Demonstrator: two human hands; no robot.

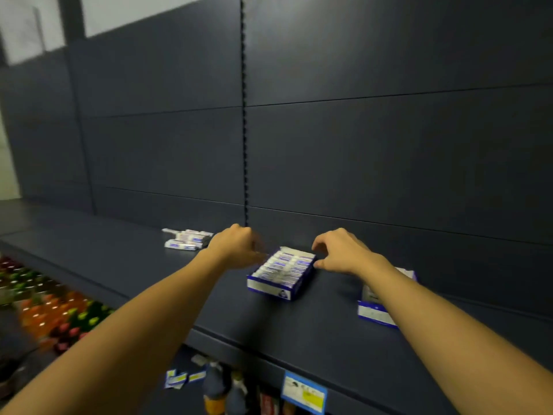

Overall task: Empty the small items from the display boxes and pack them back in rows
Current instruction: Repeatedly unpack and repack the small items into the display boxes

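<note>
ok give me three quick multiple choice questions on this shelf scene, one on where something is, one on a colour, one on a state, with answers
1. Where does the loose pile of small packs lie?
A. left of the left hand, on the shelf
B. inside the middle box
C. on the floor

2. What colour trims the middle display box?
A. red
B. blue
C. green

3. What state is the middle display box in?
A. empty
B. lid closed
C. filled with packs in a row

Answers: 1 A, the pile sits on the shelf beyond the left hand. 2 B, its white walls have blue edges. 3 C, packs lie side by side in it, between the left hand and the right hand.
</note>
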